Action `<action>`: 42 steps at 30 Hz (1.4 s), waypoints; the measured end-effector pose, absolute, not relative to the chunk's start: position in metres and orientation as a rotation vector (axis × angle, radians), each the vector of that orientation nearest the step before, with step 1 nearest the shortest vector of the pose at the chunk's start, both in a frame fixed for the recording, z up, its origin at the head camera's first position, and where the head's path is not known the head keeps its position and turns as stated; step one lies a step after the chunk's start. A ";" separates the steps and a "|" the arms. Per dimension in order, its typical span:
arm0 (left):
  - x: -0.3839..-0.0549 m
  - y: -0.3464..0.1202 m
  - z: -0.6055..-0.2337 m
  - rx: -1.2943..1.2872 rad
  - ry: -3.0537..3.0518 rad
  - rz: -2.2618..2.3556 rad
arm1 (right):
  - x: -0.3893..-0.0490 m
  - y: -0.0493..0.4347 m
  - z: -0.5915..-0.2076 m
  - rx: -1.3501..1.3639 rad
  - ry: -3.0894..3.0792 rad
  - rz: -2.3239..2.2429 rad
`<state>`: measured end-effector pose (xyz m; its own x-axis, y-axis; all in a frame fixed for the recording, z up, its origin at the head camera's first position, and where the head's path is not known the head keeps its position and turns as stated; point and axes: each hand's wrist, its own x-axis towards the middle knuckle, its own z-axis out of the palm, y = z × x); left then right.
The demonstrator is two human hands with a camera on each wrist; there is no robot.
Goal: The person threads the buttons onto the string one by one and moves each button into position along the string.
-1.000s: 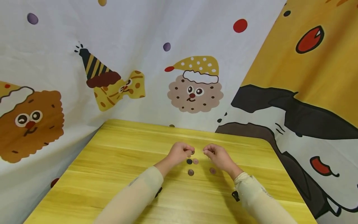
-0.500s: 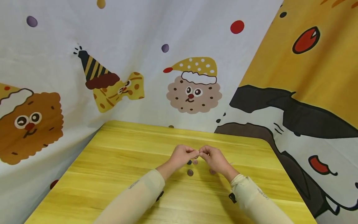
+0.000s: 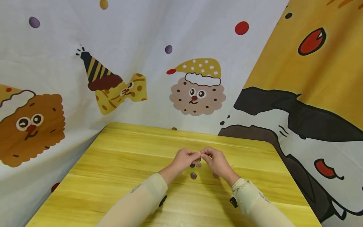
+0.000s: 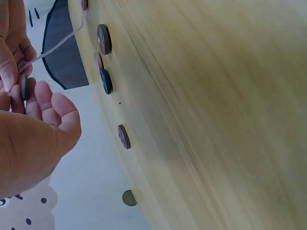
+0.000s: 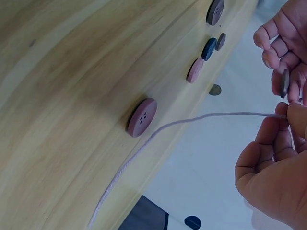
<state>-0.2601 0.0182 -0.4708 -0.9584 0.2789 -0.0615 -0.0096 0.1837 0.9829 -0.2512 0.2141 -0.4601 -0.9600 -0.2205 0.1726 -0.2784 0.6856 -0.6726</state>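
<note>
My left hand [image 3: 185,158] pinches a dark brown button [image 5: 285,84] on edge, above the table. Fingertips of my right hand [image 3: 217,161] grip a thin pale purple cord [image 5: 182,120] near its end, right at that button. The cord trails from the right hand down to the table in the right wrist view. On the table below lie a large mauve button [image 5: 143,117], a pink button [image 5: 194,70], a dark blue-green button [image 5: 209,49], a brown button [image 5: 216,12] and a small greyish button [image 5: 220,41]. Fingers hide where cord and held button meet.
The yellow wood-grain table [image 3: 113,157] has its far edge close to a hanging cartoon-print cloth [image 3: 147,41]. A black strap piece [image 3: 233,202] shows under the right sleeve, and another [image 3: 163,200] under the left.
Both hands, apart one second ago, have come together until their fingertips met, the right moving left and the left moving slightly right with the button. Over the last half second they barely shift.
</note>
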 end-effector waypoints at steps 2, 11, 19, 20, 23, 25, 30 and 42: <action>-0.260 0.019 -0.471 0.217 2.221 1.885 | -0.251 0.214 -0.461 0.420 -2.805 1.142; -0.260 0.018 -0.470 0.139 2.216 1.910 | -0.250 0.213 -0.464 0.438 -2.818 1.124; -0.259 0.019 -0.473 0.109 2.197 1.905 | -0.250 0.213 -0.466 0.448 -2.801 1.111; -0.258 0.019 -0.473 0.115 2.188 1.901 | -0.250 0.213 -0.467 0.451 -2.796 1.113; -0.258 0.020 -0.474 0.127 2.170 1.882 | -0.249 0.212 -0.467 0.458 -2.767 1.109; -0.259 0.020 -0.475 0.120 2.160 1.883 | -0.249 0.210 -0.467 0.451 -2.745 1.109; -0.261 0.019 -0.477 0.099 2.144 1.911 | -0.249 0.209 -0.468 0.415 -2.709 1.115; -0.262 0.022 -0.479 0.025 2.124 2.024 | -0.247 0.209 -0.467 0.430 -2.726 1.123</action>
